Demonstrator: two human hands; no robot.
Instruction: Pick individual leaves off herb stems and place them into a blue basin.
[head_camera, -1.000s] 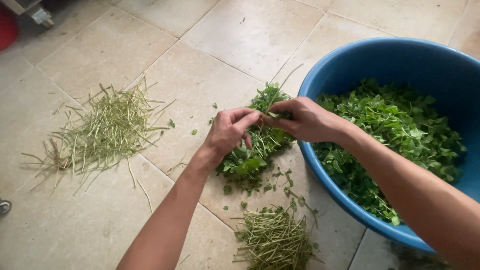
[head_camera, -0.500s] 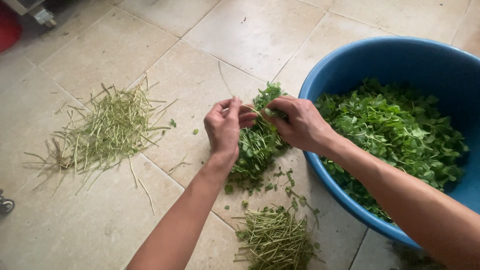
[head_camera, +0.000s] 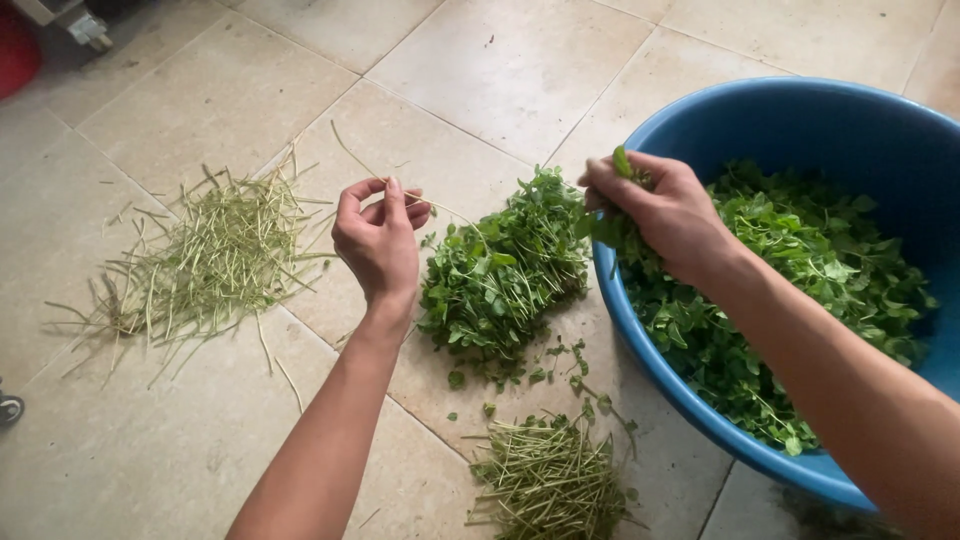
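My left hand (head_camera: 378, 238) pinches a thin bare stem (head_camera: 352, 158) that sticks up and to the left, above the tiled floor. My right hand (head_camera: 660, 212) holds a small clump of green leaves (head_camera: 618, 222) over the near rim of a big blue basin (head_camera: 800, 130). The basin is filled with plucked green leaves (head_camera: 810, 270). Between my two hands, on the floor, lies a bunch of leafy herb sprigs (head_camera: 500, 275).
A spread pile of stripped pale stems (head_camera: 205, 260) lies on the floor at the left. A smaller heap of stems (head_camera: 550, 480) lies near the bottom, close to the basin. A red object (head_camera: 15, 50) and a metal piece (head_camera: 85, 25) sit at the top left corner.
My hands have parted over the bunch. The left hand moved left and up with a bare stem. The right hand carried the stripped leaves right to the basin's rim.
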